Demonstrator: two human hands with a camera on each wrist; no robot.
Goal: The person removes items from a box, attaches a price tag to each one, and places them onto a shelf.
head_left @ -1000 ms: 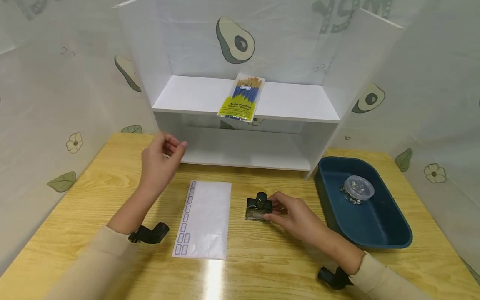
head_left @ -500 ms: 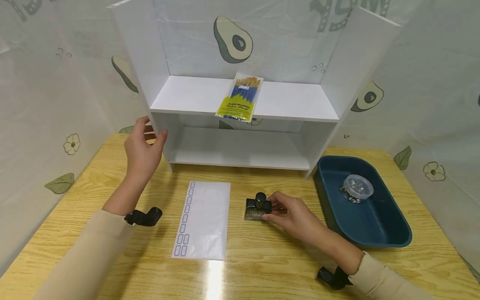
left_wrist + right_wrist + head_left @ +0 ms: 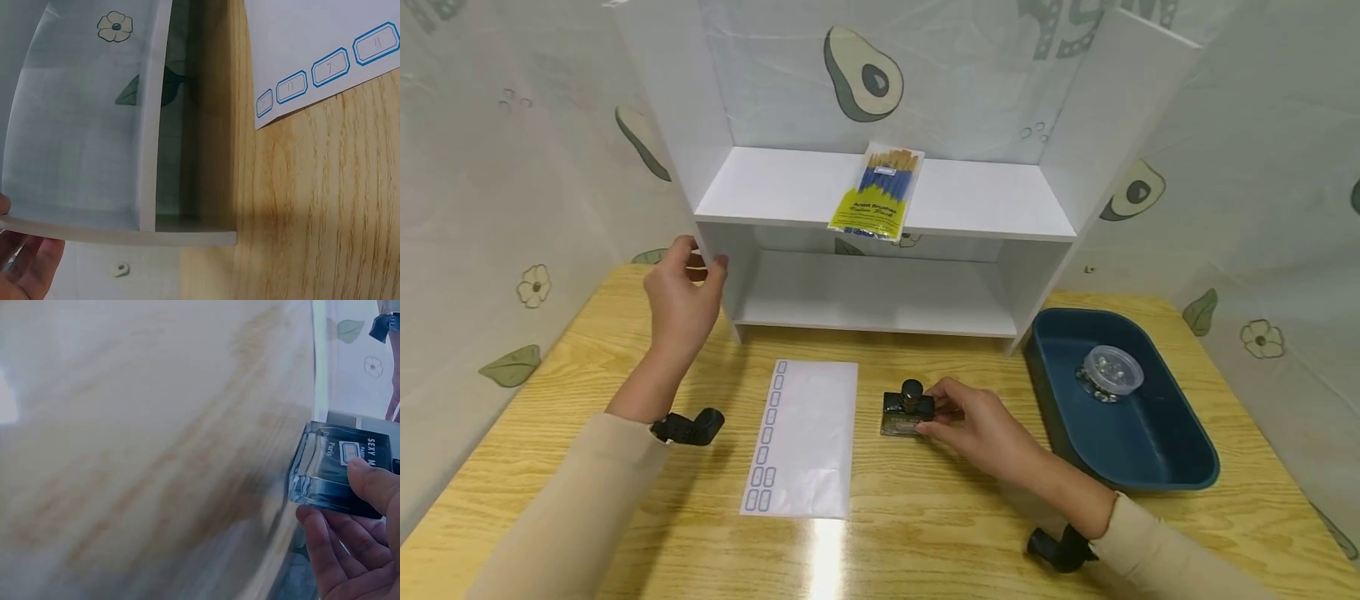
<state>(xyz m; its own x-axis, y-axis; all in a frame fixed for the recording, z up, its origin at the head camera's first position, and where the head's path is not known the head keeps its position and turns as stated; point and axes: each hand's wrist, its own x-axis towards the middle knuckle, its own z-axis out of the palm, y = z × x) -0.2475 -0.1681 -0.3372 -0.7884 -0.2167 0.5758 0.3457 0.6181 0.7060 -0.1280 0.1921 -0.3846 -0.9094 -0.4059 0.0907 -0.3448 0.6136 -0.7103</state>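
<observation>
My left hand (image 3: 681,292) is at the left side panel of the white shelf unit (image 3: 880,287). In the left wrist view its thumb is on the inner side of the panel edge and the fingers (image 3: 37,262) lie on the outer side, gripping it. My right hand (image 3: 981,425) pinches the right side of a dark glass perfume bottle (image 3: 901,423) with a round black cap. A small blue-framed label (image 3: 352,453) is stuck on the bottle's front, partly under the thumb.
A sticker sheet (image 3: 812,442) with blue-framed labels along its left edge lies between the arms. A pack of artist brushes (image 3: 876,200) leans over the upper shelf's edge. At right stands a dark blue bin (image 3: 1150,450) holding a clear round tub (image 3: 1112,371) of small metallic pieces.
My left hand has moved left, from in front of the shelf to its left side panel, and taken hold there. The right hand keeps holding the perfume bottle in nearly the same place.
</observation>
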